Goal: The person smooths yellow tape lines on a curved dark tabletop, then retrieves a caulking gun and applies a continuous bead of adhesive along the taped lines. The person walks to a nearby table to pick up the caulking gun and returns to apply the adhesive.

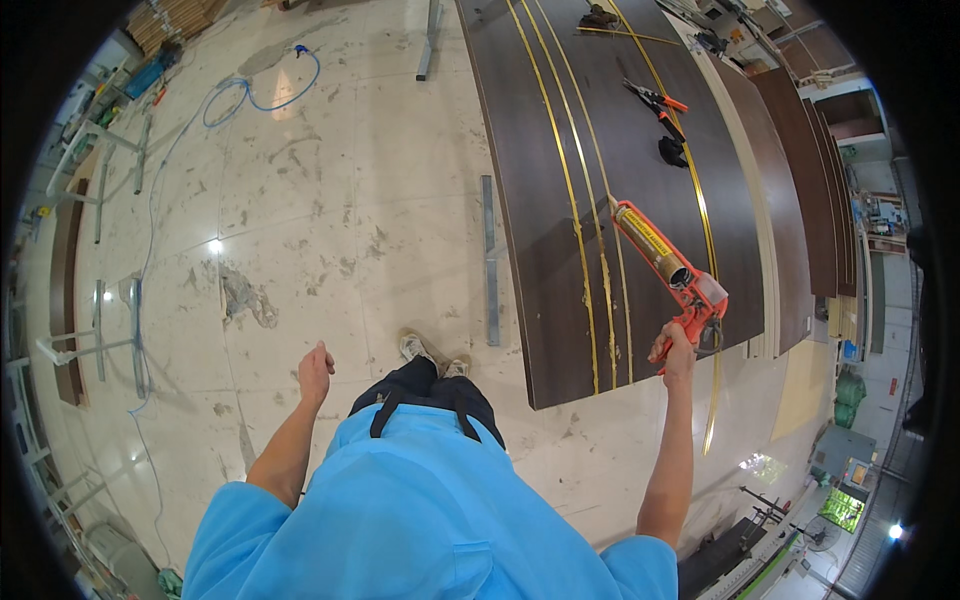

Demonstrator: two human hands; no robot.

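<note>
My right hand (677, 354) is wrapped round the handle of an orange caulking gun (690, 298) with a gold and yellow sealant cartridge (646, 238) in it. The gun's nozzle points away from me, its tip at a thin groove line on a dark brown board (530, 300). Gold strips (572, 195) run lengthwise along the board, with yellowish glue smeared beside them nearer me. My left hand (316, 370) hangs over the floor on the left, its fingers curled in with nothing seen in them.
Orange-handled snips (655, 98) and a small black object (672, 151) lie on the board. One loose gold strip (711, 410) overhangs its near edge. More brown panels (800, 180) stand at the right. A metal bar (490, 260) and a blue hose (285, 105) lie on the tiled floor.
</note>
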